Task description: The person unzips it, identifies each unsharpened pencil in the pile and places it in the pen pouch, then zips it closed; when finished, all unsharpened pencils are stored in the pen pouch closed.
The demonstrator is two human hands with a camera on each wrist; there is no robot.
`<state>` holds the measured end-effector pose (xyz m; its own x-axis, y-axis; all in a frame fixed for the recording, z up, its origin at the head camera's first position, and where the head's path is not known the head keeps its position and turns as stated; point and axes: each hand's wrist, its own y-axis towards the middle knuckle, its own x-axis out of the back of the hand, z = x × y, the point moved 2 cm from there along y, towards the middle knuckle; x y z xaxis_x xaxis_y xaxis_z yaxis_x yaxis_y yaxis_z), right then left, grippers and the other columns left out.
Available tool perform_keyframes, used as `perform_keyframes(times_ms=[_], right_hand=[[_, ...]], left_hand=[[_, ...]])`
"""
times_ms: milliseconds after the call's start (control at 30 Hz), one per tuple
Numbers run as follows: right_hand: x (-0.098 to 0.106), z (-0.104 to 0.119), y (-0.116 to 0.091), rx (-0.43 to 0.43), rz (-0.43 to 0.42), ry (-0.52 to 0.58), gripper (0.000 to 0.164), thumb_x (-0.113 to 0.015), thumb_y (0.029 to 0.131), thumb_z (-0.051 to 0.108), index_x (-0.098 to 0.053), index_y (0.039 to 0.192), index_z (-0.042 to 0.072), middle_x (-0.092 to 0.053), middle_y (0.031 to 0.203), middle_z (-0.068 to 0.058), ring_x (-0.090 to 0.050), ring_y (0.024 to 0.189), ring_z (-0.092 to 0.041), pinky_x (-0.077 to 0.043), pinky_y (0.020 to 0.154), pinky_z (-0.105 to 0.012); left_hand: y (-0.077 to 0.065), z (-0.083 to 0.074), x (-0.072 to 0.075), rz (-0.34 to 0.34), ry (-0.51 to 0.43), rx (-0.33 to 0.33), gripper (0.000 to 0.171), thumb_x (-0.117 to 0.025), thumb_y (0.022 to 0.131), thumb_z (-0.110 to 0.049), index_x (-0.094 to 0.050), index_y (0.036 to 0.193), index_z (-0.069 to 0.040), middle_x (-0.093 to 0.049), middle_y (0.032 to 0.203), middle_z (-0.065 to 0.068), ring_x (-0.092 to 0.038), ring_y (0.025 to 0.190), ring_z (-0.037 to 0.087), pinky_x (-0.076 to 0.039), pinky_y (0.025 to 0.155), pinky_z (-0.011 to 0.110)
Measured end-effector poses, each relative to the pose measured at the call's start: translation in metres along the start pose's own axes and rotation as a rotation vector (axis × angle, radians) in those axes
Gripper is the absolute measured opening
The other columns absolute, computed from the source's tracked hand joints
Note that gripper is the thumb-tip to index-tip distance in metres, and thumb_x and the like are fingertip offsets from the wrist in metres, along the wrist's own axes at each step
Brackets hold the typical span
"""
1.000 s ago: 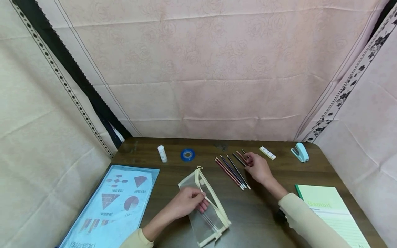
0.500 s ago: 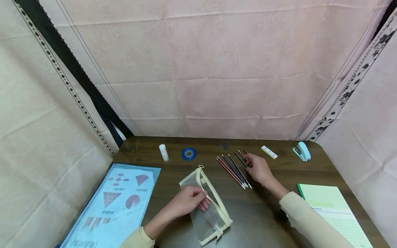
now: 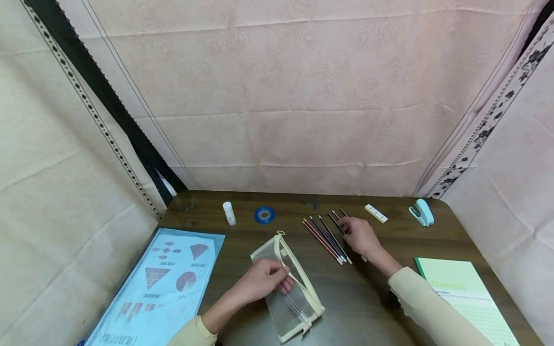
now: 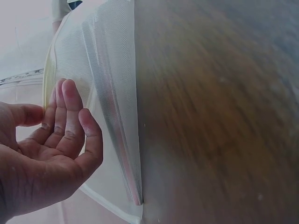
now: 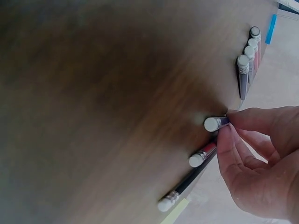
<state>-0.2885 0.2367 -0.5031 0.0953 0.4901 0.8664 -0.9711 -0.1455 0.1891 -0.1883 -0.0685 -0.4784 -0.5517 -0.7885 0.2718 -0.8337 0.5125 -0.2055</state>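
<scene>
My left hand pinches the cream-trimmed open edge of a see-through mesh pencil case between thumb and forefinger. Through the mesh, in the left wrist view, long thin pencil-like shapes show inside the case. My right hand pinches a dark pencil near its white eraser end, low over the table. Just beside it lie a red pencil and a black pencil. Left of the right hand, several pencils lie side by side on the wood.
Along the back of the table stand a glue stick, a blue tape roll, a white eraser and a light blue stapler. A blue folder lies left, a green notebook right.
My right fingers have shifted slightly among the pencils, and a pencil end now shows below that hand. The left hand and the pencil case stay almost in place.
</scene>
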Motion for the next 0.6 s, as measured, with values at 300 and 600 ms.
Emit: perform_keyframes(times_ms=[300, 600], right_hand=[[-0.001, 0.0005, 0.0014, 0.004, -0.015, 0.007, 0.034, -0.068, 0.073, -0.004, -0.07, 0.105, 0.008, -0.07, 0.084, -0.007, -0.064, 0.076, -0.02, -0.051, 0.066, -0.038], [-0.0013, -0.0008, 0.0008, -0.029, 0.0, 0.019, 0.037, -0.066, 0.071, -0.003, -0.07, 0.106, 0.009, -0.07, 0.084, -0.006, -0.062, 0.075, -0.019, -0.05, 0.064, -0.036]], left_hand=[[0.0017, 0.0001, -0.001, 0.003, 0.013, -0.006, 0.032, -0.05, 0.1, -0.024, -0.073, 0.087, -0.007, -0.074, 0.083, 0.009, -0.072, 0.073, 0.024, -0.059, 0.071, 0.04], [0.0017, -0.0008, -0.0015, 0.002, 0.014, -0.013, 0.032, -0.05, 0.1, -0.023, -0.073, 0.086, -0.006, -0.075, 0.084, 0.01, -0.072, 0.073, 0.023, -0.059, 0.072, 0.041]])
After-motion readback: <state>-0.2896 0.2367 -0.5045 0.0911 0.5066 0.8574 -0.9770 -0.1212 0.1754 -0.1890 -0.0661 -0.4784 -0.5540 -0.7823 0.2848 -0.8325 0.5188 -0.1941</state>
